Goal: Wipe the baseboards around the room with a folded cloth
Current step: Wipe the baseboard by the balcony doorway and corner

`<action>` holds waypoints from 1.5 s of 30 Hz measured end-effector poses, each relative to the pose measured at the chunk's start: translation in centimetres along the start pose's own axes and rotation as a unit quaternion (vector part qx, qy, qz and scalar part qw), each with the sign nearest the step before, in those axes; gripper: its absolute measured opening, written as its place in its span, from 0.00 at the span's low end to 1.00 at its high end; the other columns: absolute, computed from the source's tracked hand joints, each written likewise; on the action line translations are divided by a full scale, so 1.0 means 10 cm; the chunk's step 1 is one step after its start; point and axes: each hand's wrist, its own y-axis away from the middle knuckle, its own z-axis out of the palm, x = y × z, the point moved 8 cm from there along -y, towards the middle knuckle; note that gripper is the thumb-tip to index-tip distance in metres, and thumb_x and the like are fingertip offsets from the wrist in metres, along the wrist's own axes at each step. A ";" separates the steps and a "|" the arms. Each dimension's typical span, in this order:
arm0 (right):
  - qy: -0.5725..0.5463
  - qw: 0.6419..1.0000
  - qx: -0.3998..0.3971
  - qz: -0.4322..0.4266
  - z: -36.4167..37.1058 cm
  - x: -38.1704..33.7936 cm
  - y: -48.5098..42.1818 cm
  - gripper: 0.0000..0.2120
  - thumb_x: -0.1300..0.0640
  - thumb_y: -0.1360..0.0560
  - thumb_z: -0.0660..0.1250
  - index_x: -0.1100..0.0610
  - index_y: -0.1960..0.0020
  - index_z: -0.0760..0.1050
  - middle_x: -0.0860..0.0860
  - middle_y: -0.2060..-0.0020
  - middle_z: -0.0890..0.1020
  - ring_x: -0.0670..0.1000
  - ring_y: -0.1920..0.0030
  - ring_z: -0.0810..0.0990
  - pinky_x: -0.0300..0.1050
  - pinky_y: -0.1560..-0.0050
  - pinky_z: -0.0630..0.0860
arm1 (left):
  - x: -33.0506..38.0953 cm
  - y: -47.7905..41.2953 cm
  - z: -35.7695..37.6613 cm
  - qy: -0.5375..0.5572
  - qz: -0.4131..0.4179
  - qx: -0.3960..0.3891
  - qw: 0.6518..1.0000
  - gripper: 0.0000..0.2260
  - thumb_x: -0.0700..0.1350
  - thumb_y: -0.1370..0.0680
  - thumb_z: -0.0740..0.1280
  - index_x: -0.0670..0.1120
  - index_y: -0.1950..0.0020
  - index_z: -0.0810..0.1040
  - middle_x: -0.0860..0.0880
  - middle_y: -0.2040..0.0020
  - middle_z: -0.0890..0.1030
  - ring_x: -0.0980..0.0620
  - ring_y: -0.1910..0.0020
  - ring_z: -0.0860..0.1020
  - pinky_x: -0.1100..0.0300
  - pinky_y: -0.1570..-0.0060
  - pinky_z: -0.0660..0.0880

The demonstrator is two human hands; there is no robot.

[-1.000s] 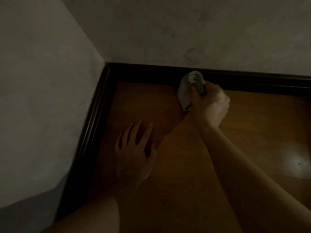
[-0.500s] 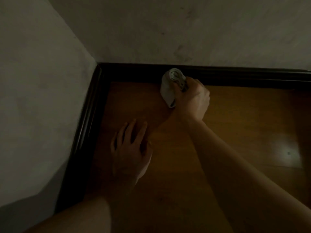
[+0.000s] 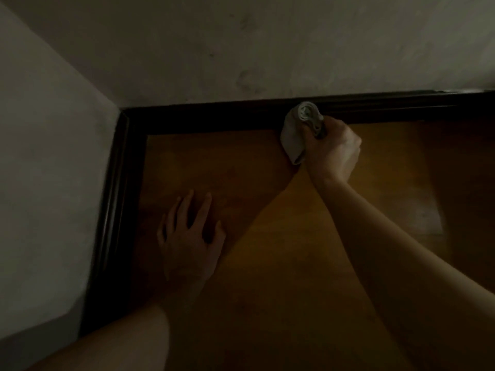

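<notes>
Both arms were bare: L forearm (image 3: pixel 120 341) and R forearm (image 3: pixel 401 263) were uncovered right up to the frame's edge. L hand (image 3: pixel 187 242) was bare too, w/ slim, long fingers and faint tendon lines across its back; nails were too dim to make out. R hand (image 3: pixel 332 148) was bare as well, w/ rounded knuckles and a crease at the wrist. Light was low, so finer marks on hands & arms couldn't be told.

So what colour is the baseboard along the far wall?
Very dark brown, almost black, glossy: the baseboard, seen in the head view.
</notes>
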 end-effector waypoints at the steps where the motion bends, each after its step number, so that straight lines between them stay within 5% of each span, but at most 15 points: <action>1: 0.011 1.000 -0.010 -0.018 0.01 -0.03 -0.02 0.14 0.43 0.24 0.68 0.53 0.49 0.82 0.52 0.53 0.84 0.55 0.53 0.81 0.42 0.60 0.66 | 0.01 0.00 -0.02 -0.002 0.002 0.000 1.000 0.27 0.62 0.23 0.57 0.60 0.23 0.68 0.51 0.21 0.65 0.44 0.23 0.62 0.37 0.29 0.62; 8: 0.010 1.000 0.004 -0.006 -0.07 0.11 -0.05 0.16 0.43 0.23 0.67 0.54 0.45 0.82 0.52 0.50 0.83 0.53 0.51 0.81 0.40 0.58 0.66 | -0.03 -0.01 0.00 -0.015 -0.006 -0.009 1.000 0.28 0.62 0.23 0.57 0.60 0.22 0.67 0.52 0.20 0.62 0.46 0.22 0.60 0.38 0.29 0.61; 14: 0.001 0.999 -0.031 -0.043 -0.10 0.16 -0.16 0.16 0.42 0.25 0.67 0.52 0.47 0.82 0.51 0.52 0.84 0.53 0.53 0.81 0.48 0.58 0.76 | 0.00 -0.01 0.00 -0.019 -0.013 -0.022 0.999 0.27 0.62 0.22 0.56 0.61 0.22 0.66 0.54 0.20 0.62 0.47 0.21 0.59 0.39 0.29 0.60; 22: -0.016 0.995 -0.068 -0.070 0.16 -0.13 -0.07 0.14 0.44 0.26 0.69 0.54 0.50 0.83 0.54 0.56 0.83 0.57 0.56 0.81 0.47 0.62 0.72 | 0.00 -0.01 -0.02 -0.027 -0.013 -0.024 0.999 0.28 0.63 0.23 0.56 0.61 0.22 0.65 0.52 0.20 0.63 0.46 0.22 0.61 0.38 0.30 0.61; 30: 0.002 0.998 -0.021 -0.056 0.05 0.00 -0.07 0.17 0.41 0.25 0.68 0.55 0.53 0.81 0.55 0.56 0.83 0.59 0.54 0.81 0.44 0.62 0.64 | 0.03 -0.07 -0.04 -0.026 0.015 -0.015 0.999 0.27 0.62 0.21 0.55 0.58 0.23 0.69 0.49 0.22 0.67 0.38 0.27 0.66 0.33 0.34 0.66; 35: -0.001 0.992 -0.086 -0.091 0.35 -0.36 0.07 0.14 0.43 0.25 0.69 0.54 0.52 0.81 0.54 0.55 0.83 0.59 0.53 0.81 0.44 0.62 0.64 | 0.21 -0.15 -0.05 -0.060 0.011 -0.103 0.993 0.30 0.67 0.23 0.51 0.62 0.22 0.64 0.49 0.22 0.65 0.40 0.26 0.63 0.34 0.32 0.63; 38: 0.000 0.990 -0.103 -0.095 0.29 -0.28 0.02 0.16 0.40 0.25 0.68 0.54 0.55 0.80 0.54 0.58 0.83 0.59 0.55 0.81 0.45 0.64 0.65 | 0.54 -0.23 -0.11 -0.106 0.106 -0.169 0.974 0.31 0.70 0.23 0.45 0.65 0.20 0.57 0.53 0.19 0.58 0.46 0.23 0.59 0.39 0.29 0.62; 41: 0.015 0.994 -0.082 -0.068 0.04 0.05 -0.14 0.17 0.40 0.25 0.67 0.54 0.53 0.81 0.56 0.57 0.84 0.61 0.53 0.81 0.46 0.62 0.67 | 0.91 -0.26 -0.02 -0.090 0.095 -0.265 0.955 0.30 0.71 0.20 0.51 0.65 0.19 0.52 0.57 0.17 0.47 0.47 0.20 0.51 0.41 0.26 0.57; 45: 0.037 0.998 -0.035 -0.040 -0.36 0.54 -0.38 0.19 0.38 0.25 0.67 0.55 0.53 0.81 0.57 0.57 0.84 0.63 0.53 0.81 0.48 0.61 0.71 | 1.22 -0.25 0.13 -0.063 0.082 -0.277 0.955 0.35 0.75 0.24 0.52 0.65 0.19 0.50 0.59 0.18 0.41 0.49 0.19 0.42 0.36 0.25 0.53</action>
